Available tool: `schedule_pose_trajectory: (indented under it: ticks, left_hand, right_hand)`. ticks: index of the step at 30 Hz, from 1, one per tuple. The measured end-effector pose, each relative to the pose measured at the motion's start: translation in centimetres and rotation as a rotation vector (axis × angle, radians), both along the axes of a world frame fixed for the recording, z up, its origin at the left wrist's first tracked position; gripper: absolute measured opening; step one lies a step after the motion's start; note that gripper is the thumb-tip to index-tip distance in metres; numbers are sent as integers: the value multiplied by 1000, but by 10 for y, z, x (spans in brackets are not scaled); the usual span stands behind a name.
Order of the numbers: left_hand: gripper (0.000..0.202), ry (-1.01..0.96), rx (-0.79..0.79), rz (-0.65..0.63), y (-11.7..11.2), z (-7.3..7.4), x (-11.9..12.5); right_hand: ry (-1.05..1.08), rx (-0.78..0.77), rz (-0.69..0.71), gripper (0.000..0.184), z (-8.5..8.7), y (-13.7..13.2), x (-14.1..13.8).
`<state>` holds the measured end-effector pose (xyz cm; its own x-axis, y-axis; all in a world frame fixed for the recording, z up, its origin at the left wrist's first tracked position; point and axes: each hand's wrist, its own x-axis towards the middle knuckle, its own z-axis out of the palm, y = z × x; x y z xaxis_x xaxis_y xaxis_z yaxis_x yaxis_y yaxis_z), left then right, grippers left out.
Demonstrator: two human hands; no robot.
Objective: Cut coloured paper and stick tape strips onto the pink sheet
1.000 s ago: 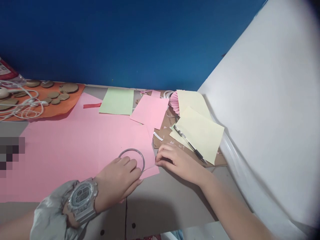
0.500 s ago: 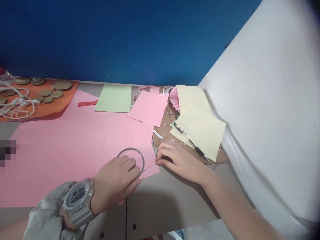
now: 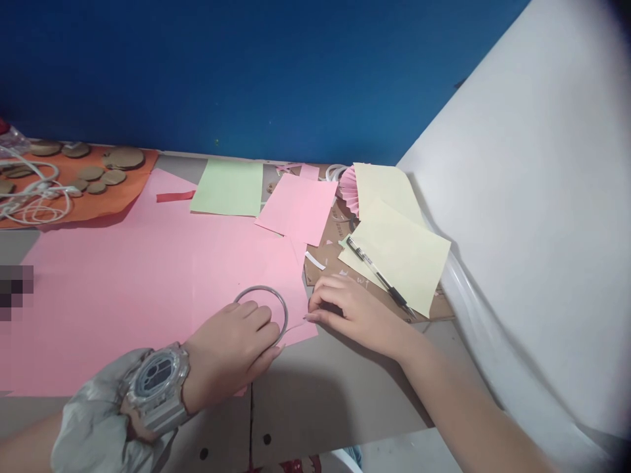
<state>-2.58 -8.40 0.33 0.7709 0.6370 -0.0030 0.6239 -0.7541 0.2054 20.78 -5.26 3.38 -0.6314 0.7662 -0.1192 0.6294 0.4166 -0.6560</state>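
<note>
A thin grey ring (image 3: 286,311) rests over the right end of a large pink paper sheet (image 3: 148,289). My left hand (image 3: 239,348), with a watch and a grey scrunchie at the wrist, is closed on the ring's near side. Off the sheet's right edge, my right hand (image 3: 352,312) is closed in a pinch, thumb against fingers. A faint thin strand (image 3: 296,326) runs from the ring toward that pinch; its material is too fine to make out.
Pale yellow sheets (image 3: 409,256) and a black pen (image 3: 377,272) lie on cardboard (image 3: 320,263) at right. Green paper (image 3: 229,187) and a smaller pink sheet (image 3: 300,207) lie behind. Wood slices and white cable (image 3: 34,203) sit on orange paper (image 3: 118,197). A white wall (image 3: 542,164) borders the right.
The view has shifted slightly. Both hands keep nearly the same pose, the left on the ring and the right pinched by the sheet's edge.
</note>
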Motion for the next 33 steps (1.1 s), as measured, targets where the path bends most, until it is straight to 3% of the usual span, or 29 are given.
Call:
schedule_pose_trajectory:
  ticks: [16,25,33]
  left_hand:
    - [19,29,-11,-10,0,3,0]
    - [12,99,-43,-74,0,19,-10]
    - [8,97,-100,-12,-11,24,-28]
  right_hand:
    - [-40,51,20,19,-4,0,0]
    - [-24,76,28,19,-7,0,1]
    - [-17,74,31,20,-7,0,1]
